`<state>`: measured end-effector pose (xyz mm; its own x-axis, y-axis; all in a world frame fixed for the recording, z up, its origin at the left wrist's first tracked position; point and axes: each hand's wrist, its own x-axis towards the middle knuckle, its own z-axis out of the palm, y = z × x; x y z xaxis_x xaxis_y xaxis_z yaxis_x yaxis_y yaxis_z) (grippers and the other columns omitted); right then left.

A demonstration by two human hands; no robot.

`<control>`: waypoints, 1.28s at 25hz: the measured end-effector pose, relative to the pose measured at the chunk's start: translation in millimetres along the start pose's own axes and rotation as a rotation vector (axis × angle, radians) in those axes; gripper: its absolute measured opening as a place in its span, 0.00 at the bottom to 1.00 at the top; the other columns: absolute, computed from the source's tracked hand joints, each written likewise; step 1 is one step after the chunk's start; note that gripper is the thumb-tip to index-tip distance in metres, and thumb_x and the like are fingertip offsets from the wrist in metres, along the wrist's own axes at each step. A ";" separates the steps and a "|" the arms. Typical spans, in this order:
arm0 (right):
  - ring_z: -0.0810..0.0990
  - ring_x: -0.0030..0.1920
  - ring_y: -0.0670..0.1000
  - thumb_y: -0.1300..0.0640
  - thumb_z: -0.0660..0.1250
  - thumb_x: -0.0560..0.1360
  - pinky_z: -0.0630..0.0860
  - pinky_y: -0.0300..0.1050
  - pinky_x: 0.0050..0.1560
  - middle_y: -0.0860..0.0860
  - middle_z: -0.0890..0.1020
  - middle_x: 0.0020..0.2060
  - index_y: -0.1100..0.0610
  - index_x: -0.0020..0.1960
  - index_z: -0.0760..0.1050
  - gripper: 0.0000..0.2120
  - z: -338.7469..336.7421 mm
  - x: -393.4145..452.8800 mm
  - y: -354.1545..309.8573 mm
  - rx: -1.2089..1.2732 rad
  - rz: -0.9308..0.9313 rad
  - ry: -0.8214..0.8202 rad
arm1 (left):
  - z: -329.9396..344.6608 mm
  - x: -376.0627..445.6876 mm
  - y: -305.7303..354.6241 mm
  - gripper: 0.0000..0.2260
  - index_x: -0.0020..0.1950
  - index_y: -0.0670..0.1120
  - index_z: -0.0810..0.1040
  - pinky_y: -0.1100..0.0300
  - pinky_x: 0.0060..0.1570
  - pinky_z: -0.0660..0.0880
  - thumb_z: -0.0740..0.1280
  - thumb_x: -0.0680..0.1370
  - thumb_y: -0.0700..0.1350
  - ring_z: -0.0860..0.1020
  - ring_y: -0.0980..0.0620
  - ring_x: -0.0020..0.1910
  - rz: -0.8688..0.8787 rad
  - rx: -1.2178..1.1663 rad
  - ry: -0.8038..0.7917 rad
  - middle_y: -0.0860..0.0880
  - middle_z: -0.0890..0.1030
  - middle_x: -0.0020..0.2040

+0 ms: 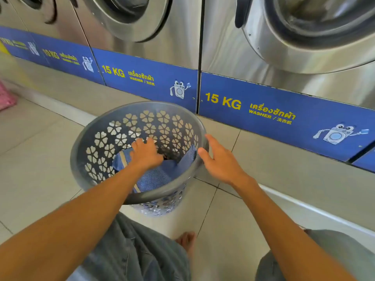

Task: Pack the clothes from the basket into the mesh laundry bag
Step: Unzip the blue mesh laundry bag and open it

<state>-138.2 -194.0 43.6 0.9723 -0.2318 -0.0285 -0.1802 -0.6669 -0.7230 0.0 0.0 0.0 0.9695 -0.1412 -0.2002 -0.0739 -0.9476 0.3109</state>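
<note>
A round grey plastic basket with flower-shaped holes stands on the tiled floor in front of me, tilted a little towards me. Inside it lies a blue mesh garment with a tan stripe. My left hand reaches into the basket and rests on the garment, fingers bent down onto the cloth. My right hand is at the basket's right rim, fingers spread, thumb touching the rim. Whether the blue mesh piece is the laundry bag itself I cannot tell.
Steel front-loading washers with blue "15 KG" panels line the wall behind the basket. A pink object lies at the far left edge. My knees in grey shorts and a bare foot are below the basket.
</note>
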 end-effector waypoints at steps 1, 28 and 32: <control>0.62 0.76 0.55 0.44 0.56 0.80 0.61 0.51 0.73 0.52 0.61 0.77 0.51 0.77 0.56 0.28 5.8 1.3 -2.3 -0.025 -0.022 -0.020 | 3.3 2.3 -11.6 0.33 0.76 0.42 0.60 0.40 0.66 0.69 0.69 0.75 0.49 0.63 0.32 0.72 -0.120 0.056 -0.030 0.34 0.61 0.75; 0.80 0.61 0.52 0.49 0.65 0.75 0.75 0.57 0.61 0.51 0.81 0.62 0.51 0.63 0.74 0.17 -81.4 -29.6 -28.8 0.975 0.115 -0.006 | -115.0 -116.2 143.8 0.10 0.47 0.40 0.81 0.56 0.41 0.80 0.63 0.73 0.29 0.82 0.45 0.41 0.478 -1.391 -0.232 0.42 0.84 0.45; 0.83 0.55 0.50 0.50 0.64 0.78 0.80 0.51 0.54 0.52 0.83 0.59 0.51 0.59 0.77 0.12 -106.5 -55.6 -15.7 0.986 0.031 0.087 | -82.0 -129.1 175.6 0.10 0.48 0.43 0.84 0.54 0.45 0.81 0.66 0.74 0.31 0.83 0.47 0.40 0.540 -1.181 -0.409 0.44 0.85 0.42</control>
<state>-205.2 -246.1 130.0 0.9477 -0.3173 -0.0350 0.0374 0.2194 -0.9749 -119.0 -124.6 156.6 0.7304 -0.6830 0.0041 0.0238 0.0313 0.9992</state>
